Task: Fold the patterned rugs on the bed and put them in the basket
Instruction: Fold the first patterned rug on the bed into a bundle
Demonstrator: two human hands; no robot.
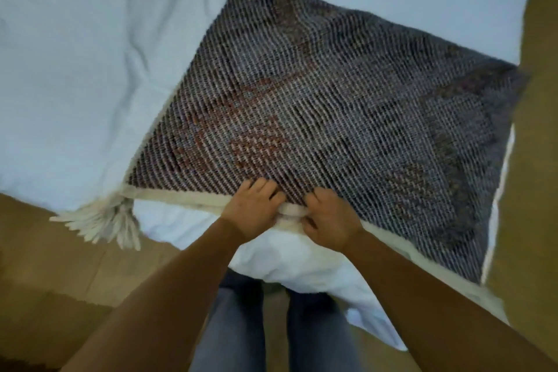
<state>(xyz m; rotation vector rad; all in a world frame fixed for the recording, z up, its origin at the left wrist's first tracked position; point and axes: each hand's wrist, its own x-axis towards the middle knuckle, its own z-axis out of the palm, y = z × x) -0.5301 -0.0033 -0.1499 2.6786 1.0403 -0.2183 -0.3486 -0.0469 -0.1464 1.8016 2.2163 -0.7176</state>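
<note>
- Patterned rug (326, 106): dark grey weave with a reddish motif left of centre. It lies spread on the bed, turned at an angle so one corner points far and another reaches past the bed's right side.
- Cream border (187, 197): runs along the rug's near edge; a bunch of cream tassels (102, 222) hangs from the near-left corner, over the edge of the bed.
- Left hand (252, 210): at the middle of the near edge, fingers curled over the border onto the weave, gripping the rug.
- Right hand (327, 217): just beside the left, almost touching it, fingers curled round the same border, gripping the rug.
- Both forearms reach in from the near side, bare to the frame's edge.
- Bed (75, 69): covered in a pale, wrinkled sheet, filling the far and left of the view; its near corner hangs down below the hands.
- Floor (45, 275): tan, visible near left and along the right side.
- The person's legs (229, 326), in grey trousers, stand near, against the corner of the bed.
- Only one rug can be made out.
</note>
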